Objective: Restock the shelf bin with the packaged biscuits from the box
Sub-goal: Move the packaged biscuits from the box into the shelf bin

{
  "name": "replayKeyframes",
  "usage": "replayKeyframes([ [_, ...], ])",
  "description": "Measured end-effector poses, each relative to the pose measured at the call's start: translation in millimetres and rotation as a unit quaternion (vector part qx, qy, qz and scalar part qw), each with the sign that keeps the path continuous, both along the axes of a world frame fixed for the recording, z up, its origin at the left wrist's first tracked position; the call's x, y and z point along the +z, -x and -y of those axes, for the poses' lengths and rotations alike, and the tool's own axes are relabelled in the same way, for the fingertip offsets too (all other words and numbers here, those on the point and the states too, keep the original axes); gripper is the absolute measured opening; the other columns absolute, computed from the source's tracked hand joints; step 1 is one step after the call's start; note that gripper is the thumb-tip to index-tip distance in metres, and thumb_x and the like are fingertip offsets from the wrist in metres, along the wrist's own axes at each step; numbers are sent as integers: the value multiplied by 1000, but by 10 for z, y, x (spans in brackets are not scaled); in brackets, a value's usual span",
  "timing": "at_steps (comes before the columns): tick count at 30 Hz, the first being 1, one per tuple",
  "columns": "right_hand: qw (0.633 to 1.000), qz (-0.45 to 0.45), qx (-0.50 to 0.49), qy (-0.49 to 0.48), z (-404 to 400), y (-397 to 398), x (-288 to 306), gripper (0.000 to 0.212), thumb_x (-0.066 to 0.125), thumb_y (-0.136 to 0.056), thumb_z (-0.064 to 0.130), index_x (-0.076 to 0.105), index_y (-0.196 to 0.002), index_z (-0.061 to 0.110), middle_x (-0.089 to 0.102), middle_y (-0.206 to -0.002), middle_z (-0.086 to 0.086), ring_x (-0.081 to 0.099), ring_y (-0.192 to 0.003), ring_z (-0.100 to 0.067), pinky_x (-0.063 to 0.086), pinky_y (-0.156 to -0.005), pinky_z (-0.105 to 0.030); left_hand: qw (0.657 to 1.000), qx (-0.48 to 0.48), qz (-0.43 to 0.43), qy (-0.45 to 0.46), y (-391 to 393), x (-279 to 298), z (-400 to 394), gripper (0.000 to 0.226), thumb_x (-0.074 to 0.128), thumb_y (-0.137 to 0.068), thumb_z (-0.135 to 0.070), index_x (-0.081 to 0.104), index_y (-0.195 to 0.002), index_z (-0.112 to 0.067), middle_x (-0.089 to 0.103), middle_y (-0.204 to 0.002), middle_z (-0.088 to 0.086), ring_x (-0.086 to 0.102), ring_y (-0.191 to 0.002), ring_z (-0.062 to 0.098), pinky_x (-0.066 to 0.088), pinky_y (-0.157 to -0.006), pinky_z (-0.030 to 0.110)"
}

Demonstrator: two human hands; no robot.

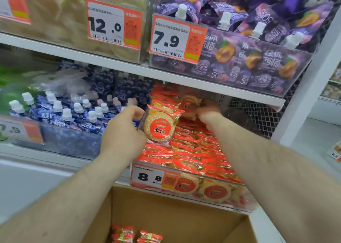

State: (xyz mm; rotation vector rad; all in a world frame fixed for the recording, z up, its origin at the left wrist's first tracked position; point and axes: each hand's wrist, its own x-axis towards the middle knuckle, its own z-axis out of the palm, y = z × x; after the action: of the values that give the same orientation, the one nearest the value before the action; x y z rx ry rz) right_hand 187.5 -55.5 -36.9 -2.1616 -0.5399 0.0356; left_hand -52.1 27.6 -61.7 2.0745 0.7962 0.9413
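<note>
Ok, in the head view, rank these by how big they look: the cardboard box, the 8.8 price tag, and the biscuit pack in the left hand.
1. cardboard box, though nearest the camera
2. 8.8 price tag and biscuit pack look alike; unranked.

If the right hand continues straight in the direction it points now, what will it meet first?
Probably the biscuit pack its fingers already touch, at the back of the bin; motion blur leaves the depth uncertain.

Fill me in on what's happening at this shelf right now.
A person is restocking the clear shelf bin of red biscuit packs. The left hand holds a stack of biscuit packs upright over the bin, while the right hand, blurred, reaches to the back with another pack. The cardboard box below has a few packs left.
</note>
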Motion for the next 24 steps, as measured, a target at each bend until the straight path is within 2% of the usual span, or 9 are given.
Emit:
replayKeyframes([
  [3,992,75,-60,78,-143,-155,-62,24,62,-89,29,68,-107,13,72,-105,-8,67,-92,-26,53,-77,-29,1000,3,11,0,2,-38,-7,37,62,-85,-6,49,-102,-37,60,-101,-15,61,-84,17,50,-75,34],
  [7,984,102,-120,89,-256,-173,-100,38,62,-90,40,68,-110,8,69,-112,-10,65,-104,-29,49,-77,-28,999,-10,33,19,24,-75,54,45,59,-84,-1,50,-118,-29,53,-105,-19,54,-80,3,42,-75,29],
  [9,981,100,-126,104,-300,-137,-138,32,59,-93,34,66,-110,7,68,-112,-11,65,-103,-30,49,-76,-29,999,-15,35,23,32,-93,96,52,57,-82,2,48,-124,-27,51,-107,-19,52,-83,6,39,-75,27],
  [12,979,91,-121,134,-331,-96,-168,21,61,-91,26,67,-104,10,69,-105,-10,67,-96,-27,51,-71,-30,999,-18,45,20,27,-107,128,50,55,-81,6,47,-114,-31,49,-94,-25,49,-85,6,37,-69,21],
  [14,982,74,-120,128,-323,-85,-169,19,67,-86,28,69,-98,14,70,-101,-7,68,-90,-25,52,-68,-29,998,-20,49,17,27,-100,134,50,55,-80,7,45,-108,-34,47,-90,-28,49,-81,2,37,-64,15],
  [17,990,42,-101,92,-292,-100,-184,18,68,-83,29,68,-96,17,70,-96,-5,67,-82,-22,56,-68,-30,998,-29,50,21,31,-69,127,48,57,-81,5,45,-108,-33,48,-90,-30,50,-79,-4,38,-64,15],
  [19,993,27,-77,81,-247,-74,-183,23,69,-83,30,66,-100,15,70,-98,-5,66,-82,-21,58,-73,-32,998,-38,45,26,54,-48,125,47,59,-83,2,46,-112,-32,47,-91,-29,47,-78,-10,37,-64,15],
  [21,996,17,-54,68,-182,-63,-185,31,73,-81,35,64,-103,14,70,-101,-5,66,-87,-22,58,-81,-35,998,-47,37,33,77,-28,119,49,59,-84,1,49,-124,-26,49,-100,-23,48,-80,-10,37,-65,15],
  [24,999,-24,-9,31,-32,46,-144,51,83,-69,46,60,-102,15,66,-100,-3,64,-91,-21,55,-87,-34,998,-42,26,24,97,-43,116,56,60,-82,-3,46,-133,-22,50,-117,-11,55,-95,6,42,-75,22],
])
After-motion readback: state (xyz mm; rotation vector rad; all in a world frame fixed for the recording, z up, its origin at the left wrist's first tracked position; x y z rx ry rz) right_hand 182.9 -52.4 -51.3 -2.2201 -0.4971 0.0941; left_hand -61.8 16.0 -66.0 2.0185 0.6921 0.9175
